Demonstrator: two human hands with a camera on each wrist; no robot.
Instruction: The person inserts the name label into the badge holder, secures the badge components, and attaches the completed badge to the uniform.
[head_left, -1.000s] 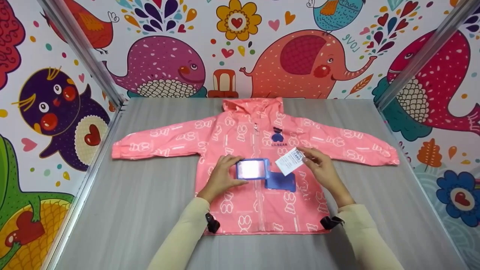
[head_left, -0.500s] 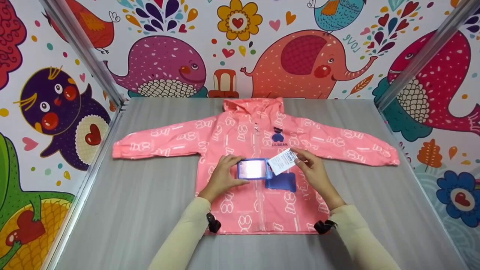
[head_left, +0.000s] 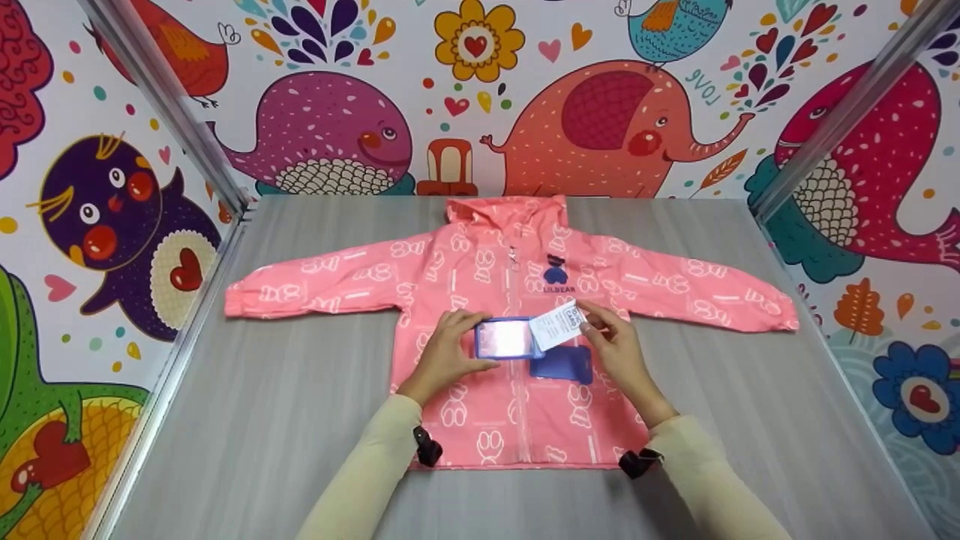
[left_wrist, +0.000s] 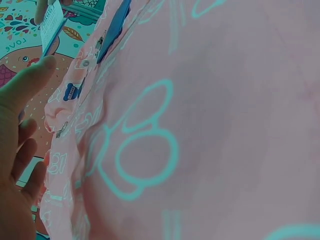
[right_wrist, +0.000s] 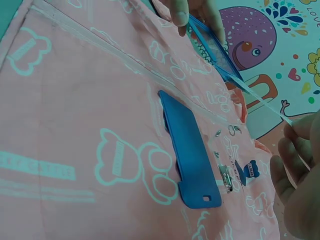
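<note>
My left hand (head_left: 450,351) grips a blue-framed card holder (head_left: 504,339) by its left end, thumb below and fingers above; glare whitens its window. My right hand (head_left: 616,346) pinches a white ID card (head_left: 556,327) by its right end. The card slants, and its left end overlaps the holder's right end. In the right wrist view the card (right_wrist: 264,100) appears nearly edge-on, meeting the end of the holder (right_wrist: 216,47). Beneath the hands, a flat blue plastic piece (head_left: 566,365) with a small slot in one end lies on a pink hooded jacket (head_left: 465,431).
The jacket is spread front-up with both sleeves out, on a grey wood-grain table (head_left: 300,420). It bears a zipper and a dark bear logo (head_left: 556,271). Walls with cartoon animals, such as an elephant (head_left: 600,142), and metal corner posts (head_left: 847,105) enclose the table.
My right hand has moved left with the card, from above the blue piece until the card's end overlaps the holder. The left hand and holder have stayed nearly still.
</note>
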